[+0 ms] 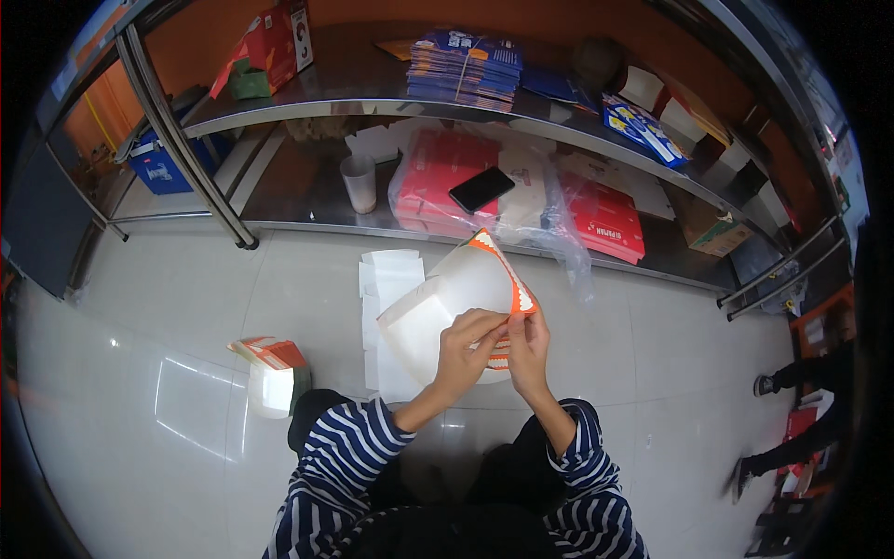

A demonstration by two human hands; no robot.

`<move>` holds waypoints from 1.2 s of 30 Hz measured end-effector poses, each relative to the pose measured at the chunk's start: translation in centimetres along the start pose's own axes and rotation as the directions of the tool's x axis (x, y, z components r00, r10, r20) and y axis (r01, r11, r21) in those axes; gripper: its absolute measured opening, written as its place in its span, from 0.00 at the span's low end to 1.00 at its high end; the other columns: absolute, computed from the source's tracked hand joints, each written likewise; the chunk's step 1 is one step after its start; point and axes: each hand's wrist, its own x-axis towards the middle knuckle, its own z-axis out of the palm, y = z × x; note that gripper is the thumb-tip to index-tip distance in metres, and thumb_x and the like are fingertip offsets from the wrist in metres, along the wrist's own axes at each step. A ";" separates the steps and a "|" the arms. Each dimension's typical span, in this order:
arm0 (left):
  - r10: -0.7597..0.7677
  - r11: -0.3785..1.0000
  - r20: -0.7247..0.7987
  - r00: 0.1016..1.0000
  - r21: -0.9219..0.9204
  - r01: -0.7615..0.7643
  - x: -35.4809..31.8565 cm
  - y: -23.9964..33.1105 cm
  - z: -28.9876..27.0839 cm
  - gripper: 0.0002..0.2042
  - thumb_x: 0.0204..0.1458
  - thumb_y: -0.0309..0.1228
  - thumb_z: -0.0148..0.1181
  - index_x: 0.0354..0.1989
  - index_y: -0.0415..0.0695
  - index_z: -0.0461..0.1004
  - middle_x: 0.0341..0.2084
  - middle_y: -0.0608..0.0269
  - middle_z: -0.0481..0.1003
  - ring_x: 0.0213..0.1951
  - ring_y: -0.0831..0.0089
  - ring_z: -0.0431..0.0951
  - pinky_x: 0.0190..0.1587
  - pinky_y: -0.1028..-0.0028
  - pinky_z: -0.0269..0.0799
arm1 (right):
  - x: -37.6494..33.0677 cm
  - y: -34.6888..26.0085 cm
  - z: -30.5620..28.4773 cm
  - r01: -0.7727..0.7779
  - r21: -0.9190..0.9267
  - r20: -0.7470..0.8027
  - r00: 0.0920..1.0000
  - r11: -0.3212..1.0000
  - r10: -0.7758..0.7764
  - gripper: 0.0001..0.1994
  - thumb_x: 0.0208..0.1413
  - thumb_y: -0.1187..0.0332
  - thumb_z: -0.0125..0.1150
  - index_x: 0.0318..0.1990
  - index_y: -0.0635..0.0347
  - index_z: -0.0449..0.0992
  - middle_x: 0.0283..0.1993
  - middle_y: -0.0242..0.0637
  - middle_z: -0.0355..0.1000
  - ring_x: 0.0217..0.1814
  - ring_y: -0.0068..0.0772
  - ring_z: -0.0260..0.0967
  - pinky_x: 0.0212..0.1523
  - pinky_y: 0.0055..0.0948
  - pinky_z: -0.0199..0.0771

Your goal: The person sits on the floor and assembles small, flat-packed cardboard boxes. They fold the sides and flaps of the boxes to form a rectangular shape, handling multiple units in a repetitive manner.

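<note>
A white cardboard box (445, 303) with an orange, zigzag-edged flap is held over the tiled floor in front of me. My left hand (466, 347) grips its lower edge with curled fingers. My right hand (528, 347) pinches the orange flap right beside it, and the two hands touch. Both striped sleeves come in from the bottom. Under the box lies a pile of flat white box blanks (389, 279).
A folded orange-and-white box (272, 373) stands on the floor to my left. A low steel shelf (307, 200) ahead carries a paper cup (359, 182), a black phone (480, 188) on bagged red packs and blue stacks above. Another person's legs (792, 410) are at the right.
</note>
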 end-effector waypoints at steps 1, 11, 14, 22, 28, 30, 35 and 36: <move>-0.005 1.000 0.031 1.000 0.006 0.005 0.0 -0.1 -0.1 0.08 0.45 0.21 0.56 0.35 0.37 0.75 0.28 0.57 0.75 0.33 0.63 0.74 0.37 0.71 0.66 | -0.1 -0.2 0.2 -0.011 0.003 -0.019 1.000 1.000 0.012 0.19 0.60 0.64 0.47 0.55 0.66 0.61 0.44 0.37 0.68 0.42 0.22 0.65 0.41 0.23 0.68; 0.263 0.877 -0.041 0.964 0.427 -0.221 2.3 4.1 -4.1 0.16 0.47 0.25 0.58 0.45 0.39 0.71 0.35 0.57 0.72 0.37 0.65 0.72 0.40 0.73 0.67 | 1.1 -1.8 -0.6 -0.173 0.189 -0.189 0.960 0.967 0.208 0.16 0.58 0.59 0.52 0.40 0.65 0.69 0.35 0.32 0.71 0.33 0.16 0.66 0.36 0.17 0.67; -0.002 0.946 -0.103 0.995 0.323 0.035 4.3 2.5 -6.7 0.16 0.47 0.27 0.59 0.46 0.38 0.71 0.35 0.58 0.72 0.38 0.69 0.70 0.42 0.75 0.65 | 1.2 -1.4 -1.0 -0.203 0.217 -0.142 0.961 0.955 0.236 0.16 0.57 0.58 0.53 0.40 0.65 0.69 0.35 0.34 0.72 0.33 0.16 0.68 0.36 0.18 0.68; -0.360 0.873 0.328 0.873 -0.211 0.440 4.5 0.0 -6.9 0.12 0.44 0.29 0.64 0.37 0.38 0.74 0.27 0.66 0.75 0.28 0.83 0.70 0.34 0.81 0.67 | 0.9 -1.0 -0.7 -0.286 0.212 -0.007 0.956 0.934 0.294 0.16 0.56 0.59 0.54 0.38 0.66 0.70 0.34 0.34 0.72 0.33 0.17 0.68 0.35 0.19 0.69; -0.426 0.875 0.148 0.893 -0.186 0.448 3.6 -1.1 -5.6 0.10 0.41 0.27 0.68 0.28 0.37 0.72 0.19 0.68 0.74 0.23 0.84 0.72 0.24 0.85 0.66 | 0.4 0.3 -0.7 -0.213 0.077 0.010 0.977 0.974 0.213 0.15 0.56 0.62 0.54 0.36 0.70 0.74 0.35 0.32 0.73 0.35 0.17 0.67 0.47 0.23 0.66; -0.382 0.905 0.192 0.904 -0.122 0.408 3.9 -0.7 -6.0 0.12 0.40 0.28 0.68 0.29 0.36 0.73 0.20 0.67 0.74 0.24 0.84 0.73 0.25 0.84 0.66 | 0.5 -0.2 -0.6 -0.202 0.117 -0.005 0.979 0.972 0.204 0.15 0.56 0.60 0.55 0.38 0.68 0.72 0.35 0.32 0.72 0.35 0.17 0.67 0.41 0.20 0.67; -0.354 0.925 0.417 0.837 0.021 0.381 4.7 0.0 -7.2 0.14 0.37 0.30 0.69 0.31 0.37 0.76 0.21 0.64 0.75 0.22 0.82 0.72 0.27 0.82 0.66 | 1.8 -1.4 -3.1 -0.240 0.110 0.011 0.971 0.964 0.241 0.18 0.56 0.60 0.55 0.45 0.67 0.69 0.36 0.31 0.71 0.36 0.18 0.67 0.40 0.20 0.67; -0.349 0.933 0.380 0.856 0.063 0.353 4.4 -0.3 -7.0 0.14 0.37 0.30 0.69 0.31 0.36 0.75 0.21 0.63 0.75 0.23 0.82 0.72 0.27 0.82 0.66 | 1.9 -1.3 -3.3 -0.244 0.104 0.037 0.970 0.964 0.241 0.17 0.55 0.61 0.56 0.46 0.67 0.68 0.36 0.31 0.71 0.36 0.19 0.67 0.40 0.20 0.67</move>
